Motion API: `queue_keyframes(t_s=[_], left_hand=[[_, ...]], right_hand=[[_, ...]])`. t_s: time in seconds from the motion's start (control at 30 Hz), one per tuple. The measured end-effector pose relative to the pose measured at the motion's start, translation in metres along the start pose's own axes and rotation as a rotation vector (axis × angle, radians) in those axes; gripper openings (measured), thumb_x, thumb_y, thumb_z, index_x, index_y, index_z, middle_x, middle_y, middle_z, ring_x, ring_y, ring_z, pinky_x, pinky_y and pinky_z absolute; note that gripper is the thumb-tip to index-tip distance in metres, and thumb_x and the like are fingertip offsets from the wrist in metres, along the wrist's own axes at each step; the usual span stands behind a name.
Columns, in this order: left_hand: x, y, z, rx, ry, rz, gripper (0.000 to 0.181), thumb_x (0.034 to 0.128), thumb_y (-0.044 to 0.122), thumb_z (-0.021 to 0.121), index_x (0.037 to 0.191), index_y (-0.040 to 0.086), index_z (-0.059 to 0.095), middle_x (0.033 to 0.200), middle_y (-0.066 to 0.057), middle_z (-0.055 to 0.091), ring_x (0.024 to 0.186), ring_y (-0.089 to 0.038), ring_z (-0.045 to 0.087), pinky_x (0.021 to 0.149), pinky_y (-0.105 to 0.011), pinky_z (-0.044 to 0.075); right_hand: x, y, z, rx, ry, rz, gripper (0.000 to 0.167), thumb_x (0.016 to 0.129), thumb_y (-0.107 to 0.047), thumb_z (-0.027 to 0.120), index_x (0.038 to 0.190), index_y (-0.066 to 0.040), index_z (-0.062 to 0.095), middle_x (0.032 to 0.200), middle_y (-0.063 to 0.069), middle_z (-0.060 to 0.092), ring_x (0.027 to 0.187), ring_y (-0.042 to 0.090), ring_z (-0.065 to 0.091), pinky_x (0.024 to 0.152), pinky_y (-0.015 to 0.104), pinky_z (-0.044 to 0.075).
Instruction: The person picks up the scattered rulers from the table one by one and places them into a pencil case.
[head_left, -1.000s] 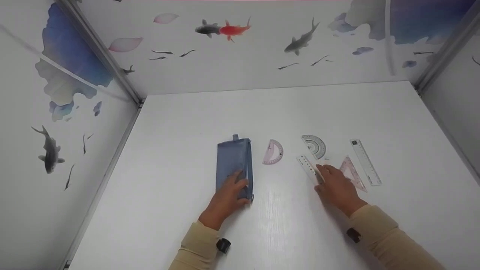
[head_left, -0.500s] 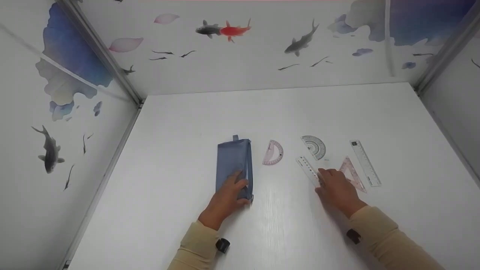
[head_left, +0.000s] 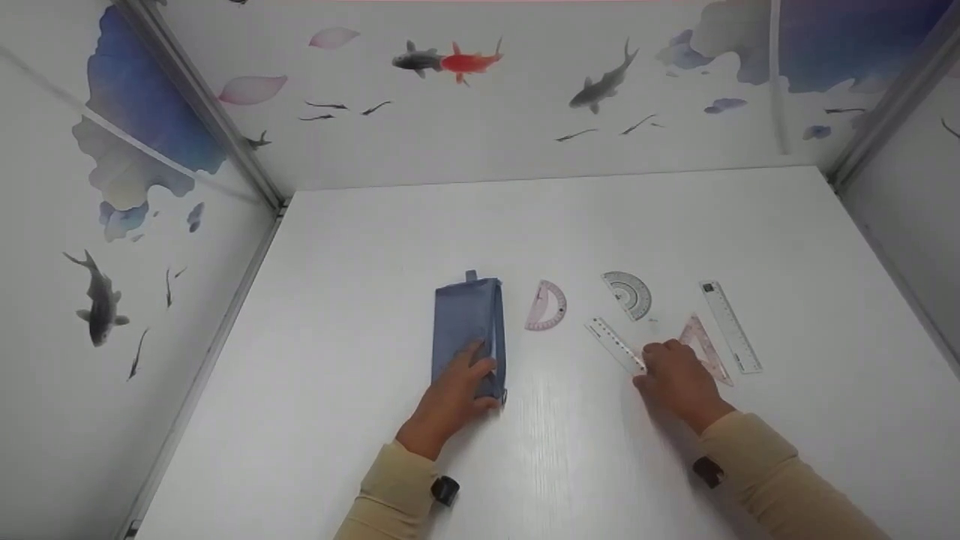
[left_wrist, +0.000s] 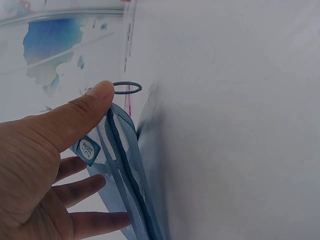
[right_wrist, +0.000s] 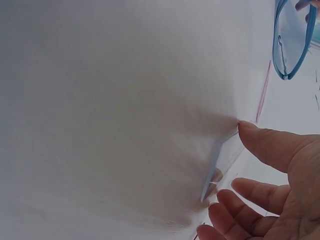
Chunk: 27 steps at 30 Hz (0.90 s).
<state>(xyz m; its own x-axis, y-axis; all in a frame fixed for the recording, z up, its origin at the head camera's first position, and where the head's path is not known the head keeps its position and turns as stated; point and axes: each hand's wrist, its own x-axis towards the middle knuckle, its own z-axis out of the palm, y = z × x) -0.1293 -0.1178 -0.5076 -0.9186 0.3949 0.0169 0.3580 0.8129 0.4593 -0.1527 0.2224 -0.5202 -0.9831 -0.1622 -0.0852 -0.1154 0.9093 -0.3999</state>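
My left hand [head_left: 454, 397] lies over the near end of a blue zippered pencil case [head_left: 463, 311]. In the left wrist view its thumb [left_wrist: 92, 107] is at the end by the zip's pull loop [left_wrist: 128, 88], with the fingers on the case's other side. The case's mouth [right_wrist: 286, 77] gapes in the right wrist view. At the right, my right hand [head_left: 681, 381] pinches the near end of a clear ruler [head_left: 611, 339] between thumb and fingers. The ruler slants, its far end pointing left. The fingers partly hide a pink set square [head_left: 701, 349] beside them.
A pink protractor [head_left: 546, 305] lies right of the pencil case, and a clear protractor [head_left: 628, 295] lies beyond the held ruler. Farther right is a second clear ruler [head_left: 731, 326]. Panels with painted fish bound the white table [head_left: 375, 240] at the back and sides.
The right hand has shifted slightly right and nearer the body. The ruler at it has turned, its far end moving left and nearer. The left hand and pencil case have stayed put.
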Motion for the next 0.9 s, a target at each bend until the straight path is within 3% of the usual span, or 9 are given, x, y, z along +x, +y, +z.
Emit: queue_keyframes(t_s=[0.37, 0.63, 0.9], left_hand=[[0.0009, -0.0013, -0.0001, -0.001, 0.027, 0.037, 0.054, 0.0764, 0.024, 0.080, 0.123, 0.013, 0.054, 0.148, -0.019, 0.037, 0.132, -0.040, 0.043, 0.099, -0.045, 0.046], [0.0010, -0.0011, 0.0014, 0.007, 0.030, 0.023, 0.055, 0.0762, 0.024, 0.080, 0.124, 0.014, 0.055, 0.149, -0.018, 0.036, 0.133, -0.038, 0.042, 0.099, -0.044, 0.046], [0.0009, -0.0014, 0.0012, -0.014, 0.019, 0.013, 0.055, 0.0760, 0.023, 0.081, 0.124, 0.014, 0.056, 0.150, -0.018, 0.036, 0.133, -0.037, 0.042, 0.100, -0.044, 0.045]], right_hand=[[-0.0024, -0.0022, -0.0057, 0.112, -0.055, 0.078, 0.041, 0.084, -0.010, 0.069, 0.116, 0.012, 0.058, 0.100, 0.022, 0.061, 0.095, 0.037, 0.057, 0.087, 0.053, 0.045], [-0.0021, -0.0036, -0.0065, 0.102, -0.079, 0.123, 0.042, 0.086, -0.008, 0.066, 0.122, 0.012, 0.055, 0.107, 0.025, 0.063, 0.105, 0.042, 0.058, 0.094, 0.054, 0.043], [-0.0007, -0.0031, -0.0060, 0.123, -0.097, 0.148, 0.041, 0.086, -0.006, 0.066, 0.121, 0.012, 0.055, 0.109, 0.026, 0.063, 0.105, 0.043, 0.058, 0.094, 0.055, 0.044]])
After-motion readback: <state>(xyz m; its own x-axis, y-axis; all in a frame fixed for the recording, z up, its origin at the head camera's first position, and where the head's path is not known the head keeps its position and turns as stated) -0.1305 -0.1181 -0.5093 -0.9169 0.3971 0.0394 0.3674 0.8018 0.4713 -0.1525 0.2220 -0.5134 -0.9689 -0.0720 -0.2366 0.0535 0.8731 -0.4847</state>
